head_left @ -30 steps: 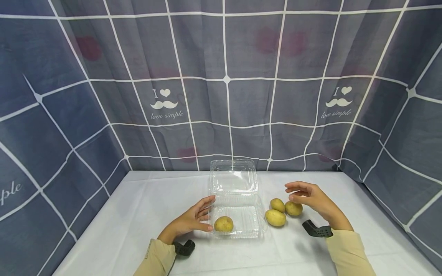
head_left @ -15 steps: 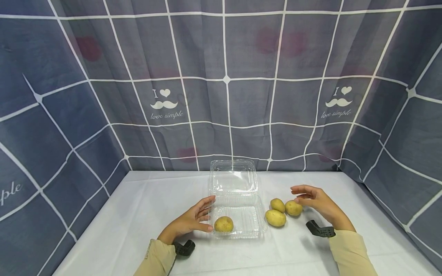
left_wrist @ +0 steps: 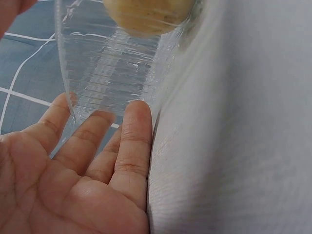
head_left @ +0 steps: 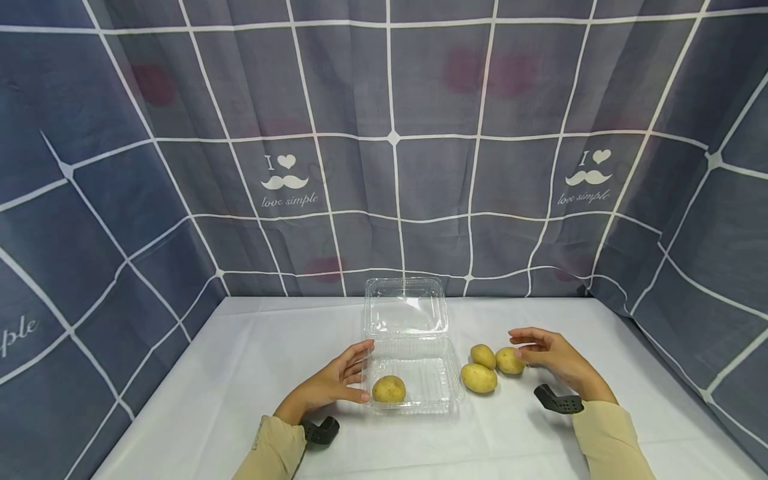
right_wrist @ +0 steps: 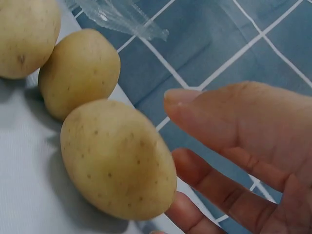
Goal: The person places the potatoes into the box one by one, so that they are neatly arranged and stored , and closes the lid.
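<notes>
A clear plastic clamshell box point(head_left: 420, 383) lies open on the white-covered table, its lid point(head_left: 405, 307) tilted back. One potato point(head_left: 389, 390) sits in the box's front left corner. My left hand point(head_left: 330, 380) is at the box's left side; in the left wrist view its outstretched fingers point(left_wrist: 134, 141) rest against the ribbed wall. To the right of the box is a cluster of three potatoes: a front one point(head_left: 479, 379), a back one point(head_left: 483, 356) and a right one point(head_left: 509, 361). My right hand point(head_left: 555, 353) is beside the right potato, thumb point(right_wrist: 195, 109) apart from it and other fingertips at its edge.
White cloth point(head_left: 270, 353) covers the table. A dark grid-patterned curtain point(head_left: 336, 167) hangs along the back and both sides. A black wrist mount point(head_left: 558, 400) juts out below the right hand, another mount point(head_left: 321, 431) below the left.
My right hand has shifted right and a little toward me, from over the right potato to its right side. The left hand, box and potatoes stay where they were.
</notes>
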The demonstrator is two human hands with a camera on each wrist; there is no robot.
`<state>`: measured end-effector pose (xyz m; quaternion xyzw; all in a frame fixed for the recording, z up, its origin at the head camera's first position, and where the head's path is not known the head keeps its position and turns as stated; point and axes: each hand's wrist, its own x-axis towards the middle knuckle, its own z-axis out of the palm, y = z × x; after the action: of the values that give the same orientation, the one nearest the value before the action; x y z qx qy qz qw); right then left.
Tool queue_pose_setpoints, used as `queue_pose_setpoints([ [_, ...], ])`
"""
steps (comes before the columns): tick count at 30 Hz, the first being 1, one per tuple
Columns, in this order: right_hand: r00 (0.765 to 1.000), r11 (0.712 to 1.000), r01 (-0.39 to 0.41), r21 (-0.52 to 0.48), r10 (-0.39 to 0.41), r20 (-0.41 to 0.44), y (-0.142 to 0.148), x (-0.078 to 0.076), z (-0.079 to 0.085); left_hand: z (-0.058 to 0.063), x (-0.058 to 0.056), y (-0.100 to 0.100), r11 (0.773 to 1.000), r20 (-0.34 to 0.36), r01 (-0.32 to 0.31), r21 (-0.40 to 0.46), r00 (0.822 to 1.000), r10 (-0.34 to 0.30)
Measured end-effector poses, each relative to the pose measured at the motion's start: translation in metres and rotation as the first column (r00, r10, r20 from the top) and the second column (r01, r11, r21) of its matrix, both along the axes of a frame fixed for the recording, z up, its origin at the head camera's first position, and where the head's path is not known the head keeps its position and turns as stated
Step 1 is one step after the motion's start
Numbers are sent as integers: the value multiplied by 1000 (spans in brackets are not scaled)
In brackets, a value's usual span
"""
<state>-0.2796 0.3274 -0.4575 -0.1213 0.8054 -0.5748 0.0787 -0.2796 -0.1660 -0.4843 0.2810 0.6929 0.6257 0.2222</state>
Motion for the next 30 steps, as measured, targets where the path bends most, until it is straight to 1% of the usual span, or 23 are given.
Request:
queue_pose_setpoints([
  [9,999,999,-36,11,36,-15,6,-3,-12,2,1,-1,1000,-1,-2,-7,1000,2],
  [16,993,994,-110,-20,109,-45,10,-2,-17,3,0,-2,1000,2,-3,0,1000,3],
  [21,991,992,-123,-21,122,-54,11,-1,-20,3,0,-1,1000,6,-3,-1,1000,3],
  [27,987,991,-135,20,136,-83,10,-3,-22,3,1,0,1000,9,-4,-2,1000,4],
  [30,988,991,-130,34,132,-79,9,-4,-21,3,2,0,1000,7,-3,1,1000,3],
])
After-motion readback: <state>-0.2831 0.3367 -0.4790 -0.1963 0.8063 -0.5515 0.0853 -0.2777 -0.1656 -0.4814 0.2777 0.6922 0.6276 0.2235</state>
